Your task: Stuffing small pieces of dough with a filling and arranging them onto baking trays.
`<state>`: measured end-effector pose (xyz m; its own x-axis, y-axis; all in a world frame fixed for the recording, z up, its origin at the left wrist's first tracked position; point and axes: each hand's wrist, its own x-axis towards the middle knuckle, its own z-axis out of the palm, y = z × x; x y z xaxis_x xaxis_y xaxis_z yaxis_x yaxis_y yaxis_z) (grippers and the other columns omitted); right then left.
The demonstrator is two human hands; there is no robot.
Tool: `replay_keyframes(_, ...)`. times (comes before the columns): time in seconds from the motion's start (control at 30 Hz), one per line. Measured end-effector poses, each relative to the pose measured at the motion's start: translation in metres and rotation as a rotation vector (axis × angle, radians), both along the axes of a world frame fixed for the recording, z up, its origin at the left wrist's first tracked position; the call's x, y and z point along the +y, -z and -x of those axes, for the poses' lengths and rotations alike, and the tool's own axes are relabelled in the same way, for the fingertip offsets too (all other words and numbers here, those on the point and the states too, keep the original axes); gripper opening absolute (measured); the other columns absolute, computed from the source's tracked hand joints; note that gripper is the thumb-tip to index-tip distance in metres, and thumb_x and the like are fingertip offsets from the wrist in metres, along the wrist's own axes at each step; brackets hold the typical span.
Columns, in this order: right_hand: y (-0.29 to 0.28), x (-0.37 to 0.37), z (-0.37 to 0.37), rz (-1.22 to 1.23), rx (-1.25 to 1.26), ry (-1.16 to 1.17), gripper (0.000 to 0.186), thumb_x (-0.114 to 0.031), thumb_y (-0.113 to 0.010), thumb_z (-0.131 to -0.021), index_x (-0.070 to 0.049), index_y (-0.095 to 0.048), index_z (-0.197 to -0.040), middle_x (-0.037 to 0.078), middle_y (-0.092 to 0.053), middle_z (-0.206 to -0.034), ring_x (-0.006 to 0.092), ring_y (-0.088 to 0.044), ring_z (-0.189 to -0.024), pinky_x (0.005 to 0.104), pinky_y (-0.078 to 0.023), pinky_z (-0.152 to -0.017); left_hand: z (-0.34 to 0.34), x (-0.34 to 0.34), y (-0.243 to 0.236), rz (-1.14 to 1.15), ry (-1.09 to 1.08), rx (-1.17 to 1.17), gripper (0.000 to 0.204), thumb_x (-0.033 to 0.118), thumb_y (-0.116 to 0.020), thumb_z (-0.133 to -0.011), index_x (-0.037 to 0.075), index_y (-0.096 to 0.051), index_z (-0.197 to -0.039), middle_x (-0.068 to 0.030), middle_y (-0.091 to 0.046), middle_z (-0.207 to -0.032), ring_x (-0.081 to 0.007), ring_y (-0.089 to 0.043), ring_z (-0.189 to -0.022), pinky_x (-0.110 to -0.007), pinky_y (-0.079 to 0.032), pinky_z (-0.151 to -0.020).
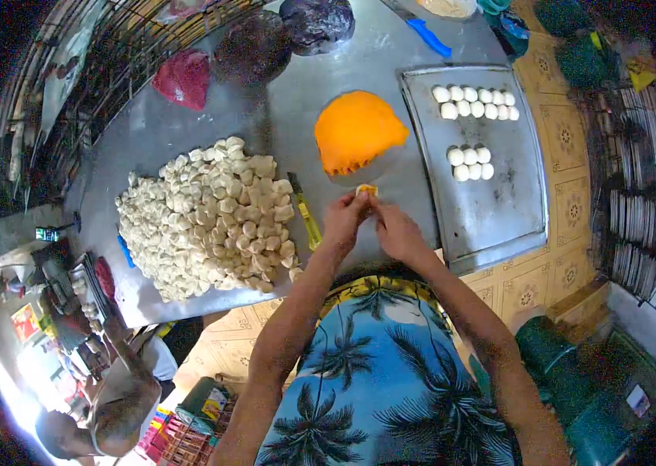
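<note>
My left hand (345,220) and my right hand (403,234) meet at the table's near edge, fingers pinched around a small piece of dough (367,189) with orange filling on it. Just beyond them lies a smooth orange mound of filling (359,128), its near edge ragged. To the left is a large heap of pale dough pieces (211,221). Between heap and hands rests a yellow-handled knife (306,213) with a dark blade. On the right, a metal tray (472,225) carries two groups of round white dough balls (470,164) in rows.
Dark plastic bags (254,50) and a dark red bag (183,79) sit at the table's far left. A blue-handled tool (429,37) lies at the far edge. Another person (122,404) is at the lower left. Green containers (549,361) stand at the lower right.
</note>
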<state>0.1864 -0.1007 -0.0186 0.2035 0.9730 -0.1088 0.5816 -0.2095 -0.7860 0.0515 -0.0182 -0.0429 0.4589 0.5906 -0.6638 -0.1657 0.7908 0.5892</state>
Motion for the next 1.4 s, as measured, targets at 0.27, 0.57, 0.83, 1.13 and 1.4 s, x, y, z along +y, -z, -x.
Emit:
replay_keyframes(0.27,0.0,0.009,-0.024,0.181,0.526,0.294,0.026,-0.012,-0.068,-0.091,-0.002,-0.07,-0.114,0.018,-0.073,-0.104,0.0284,-0.071,-0.09,0.0378,-0.055,-0.08,0.009,0.013,-0.009,-0.176,0.31,-0.084,0.041,0.023,-0.071,-0.096,-0.002,-0.062,-0.127,-0.0102,-0.07,-0.113,-0.0185,-0.068,-0.1,-0.032,-0.056,-0.091)
replay_keyframes(0.57,-0.016,0.009,0.009,0.082,0.713,0.424,0.027,0.005,-0.066,-0.087,0.0,-0.07,-0.114,0.006,-0.065,-0.088,0.0145,-0.063,-0.079,0.029,-0.055,-0.073,0.029,0.004,-0.026,-0.691,0.392,0.125,0.031,0.022,-0.068,-0.098,-0.001,-0.07,-0.119,-0.0041,-0.074,-0.1,-0.0105,-0.067,-0.088,-0.028,-0.056,-0.083)
replay_keyframes(0.83,-0.015,0.018,-0.016,0.135,0.067,-0.017,0.021,-0.017,-0.076,-0.082,-0.004,-0.073,-0.098,0.021,-0.064,-0.098,0.0381,-0.064,-0.094,0.0454,-0.054,-0.078,0.022,-0.004,-0.027,-0.586,0.31,0.058,0.025,0.012,-0.062,-0.097,0.002,-0.072,-0.117,-0.0053,-0.074,-0.09,-0.013,-0.067,-0.084,-0.03,-0.056,-0.08)
replay_keyframes(1.13,-0.003,0.006,-0.037,0.284,0.011,-0.162,0.026,-0.028,-0.073,-0.084,-0.004,-0.074,-0.093,0.019,-0.07,-0.089,0.0407,-0.067,-0.087,0.0494,-0.053,-0.08,0.019,-0.008,-0.033,-1.028,0.797,0.612,0.018,0.019,-0.065,-0.093,0.01,-0.075,-0.106,-0.0197,-0.069,-0.102,-0.0341,-0.068,-0.09,-0.042,-0.055,-0.076)
replay_keyframes(1.4,0.015,-0.015,-0.025,0.34,0.372,0.127,0.02,-0.023,-0.074,-0.086,-0.008,-0.077,-0.1,0.015,-0.074,-0.083,0.0317,-0.071,-0.074,0.0411,-0.056,-0.071,0.017,-0.037,-0.028,-1.233,0.669,0.517,0.062,0.01,-0.071,-0.09,0.017,-0.049,-0.148,-0.0193,-0.07,-0.113,-0.04,-0.069,-0.1,-0.051,-0.055,-0.081)
